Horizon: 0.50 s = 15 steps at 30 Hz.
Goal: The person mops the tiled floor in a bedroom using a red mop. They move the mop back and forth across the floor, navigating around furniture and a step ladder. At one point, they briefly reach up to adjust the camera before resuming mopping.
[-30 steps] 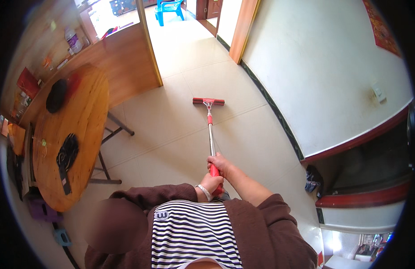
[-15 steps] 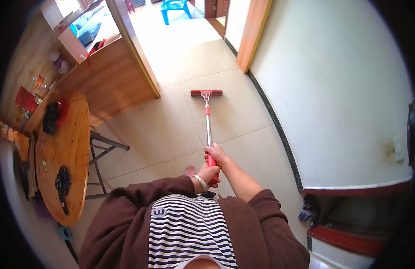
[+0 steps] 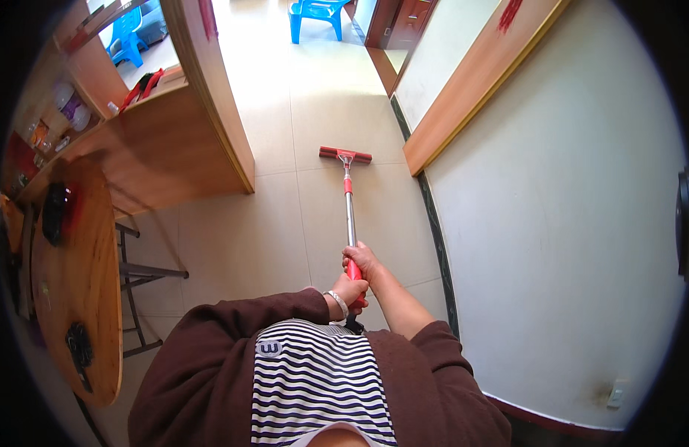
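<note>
A mop (image 3: 350, 212) with a silver pole and red grip stretches forward from my body. Its red head (image 3: 345, 156) is turned crosswise against the pale floor tiles, slightly tilted down to the right. My left hand (image 3: 350, 291), with a silver bracelet at the wrist, is wrapped round the lower end of the red grip. Just above it my right hand (image 3: 362, 260) closes round the upper part of the grip, where the metal pole begins. Part of the grip is hidden by my fingers.
A round wooden table (image 3: 80, 298) on folding metal legs stands at the left, with dark items on it. Beyond it a wooden partition (image 3: 173, 141) juts out. A white wall (image 3: 553, 223) runs along the right. A blue plastic chair (image 3: 318, 11) stands far ahead.
I have moved forward across the floor with the mop; the doorway and blue chair appear nearer, and the table has slid toward the lower left. Both hands keep their hold.
</note>
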Each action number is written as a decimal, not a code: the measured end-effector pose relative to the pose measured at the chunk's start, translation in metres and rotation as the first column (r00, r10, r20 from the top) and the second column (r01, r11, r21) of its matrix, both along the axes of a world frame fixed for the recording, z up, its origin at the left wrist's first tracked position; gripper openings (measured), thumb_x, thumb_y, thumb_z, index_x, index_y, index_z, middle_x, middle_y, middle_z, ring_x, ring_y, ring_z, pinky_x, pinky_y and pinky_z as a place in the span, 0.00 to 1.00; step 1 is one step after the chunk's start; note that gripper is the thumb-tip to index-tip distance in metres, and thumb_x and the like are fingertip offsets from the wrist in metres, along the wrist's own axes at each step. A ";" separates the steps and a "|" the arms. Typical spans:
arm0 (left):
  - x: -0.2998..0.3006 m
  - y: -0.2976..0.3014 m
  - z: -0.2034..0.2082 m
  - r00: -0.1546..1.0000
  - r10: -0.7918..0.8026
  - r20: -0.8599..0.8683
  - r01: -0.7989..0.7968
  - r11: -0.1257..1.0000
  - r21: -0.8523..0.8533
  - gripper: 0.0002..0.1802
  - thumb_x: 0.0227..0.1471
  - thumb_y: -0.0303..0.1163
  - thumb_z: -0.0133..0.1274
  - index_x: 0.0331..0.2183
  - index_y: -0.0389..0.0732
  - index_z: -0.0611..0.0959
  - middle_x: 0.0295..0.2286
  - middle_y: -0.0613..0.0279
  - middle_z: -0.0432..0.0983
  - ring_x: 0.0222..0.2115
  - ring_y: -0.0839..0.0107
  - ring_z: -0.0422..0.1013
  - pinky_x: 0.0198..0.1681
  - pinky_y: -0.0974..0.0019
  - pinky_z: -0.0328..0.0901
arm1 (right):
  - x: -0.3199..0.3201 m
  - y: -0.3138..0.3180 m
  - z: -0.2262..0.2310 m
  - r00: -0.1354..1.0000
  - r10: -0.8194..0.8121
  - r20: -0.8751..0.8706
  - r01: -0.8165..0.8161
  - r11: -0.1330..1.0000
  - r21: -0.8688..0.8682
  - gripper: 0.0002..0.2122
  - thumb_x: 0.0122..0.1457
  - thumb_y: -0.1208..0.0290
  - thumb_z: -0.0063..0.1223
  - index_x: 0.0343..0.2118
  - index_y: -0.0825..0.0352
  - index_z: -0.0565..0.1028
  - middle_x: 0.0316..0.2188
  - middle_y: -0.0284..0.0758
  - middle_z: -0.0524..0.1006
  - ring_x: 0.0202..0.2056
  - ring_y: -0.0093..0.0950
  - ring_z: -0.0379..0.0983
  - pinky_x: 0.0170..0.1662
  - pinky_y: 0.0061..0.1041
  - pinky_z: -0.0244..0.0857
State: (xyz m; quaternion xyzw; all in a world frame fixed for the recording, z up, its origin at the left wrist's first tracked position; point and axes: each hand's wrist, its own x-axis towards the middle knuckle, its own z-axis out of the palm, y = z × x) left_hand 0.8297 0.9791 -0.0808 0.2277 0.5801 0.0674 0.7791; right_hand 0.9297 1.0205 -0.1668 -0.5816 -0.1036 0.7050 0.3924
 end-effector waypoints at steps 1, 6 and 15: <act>0.005 0.019 -0.001 0.999 0.016 0.037 -0.016 1.000 0.016 0.10 0.42 0.24 0.47 0.30 0.42 0.67 0.16 0.62 0.63 0.11 0.68 0.66 0.07 0.67 0.56 | 0.006 0.020 -0.002 1.000 -0.002 -0.001 0.002 1.000 0.001 0.12 0.47 0.78 0.48 0.32 0.64 0.59 0.18 0.32 0.66 0.14 0.22 0.64 0.14 0.25 0.63; 0.023 0.103 -0.009 0.994 0.022 0.109 -0.024 1.000 0.008 0.08 0.42 0.24 0.47 0.29 0.39 0.67 0.15 0.62 0.63 0.12 0.66 0.68 0.06 0.65 0.55 | 0.025 0.106 0.004 0.999 0.029 0.032 -0.028 0.999 -0.030 0.12 0.48 0.78 0.48 0.33 0.63 0.58 0.18 0.32 0.65 0.15 0.21 0.65 0.14 0.24 0.63; 0.068 0.330 -0.036 0.990 0.011 0.140 -0.017 0.999 0.041 0.07 0.42 0.24 0.47 0.29 0.39 0.69 0.15 0.61 0.64 0.11 0.67 0.65 0.08 0.66 0.58 | 0.072 0.329 -0.035 0.999 -0.034 0.022 0.034 0.999 -0.011 0.12 0.47 0.80 0.47 0.33 0.64 0.58 0.17 0.34 0.66 0.14 0.24 0.65 0.13 0.27 0.63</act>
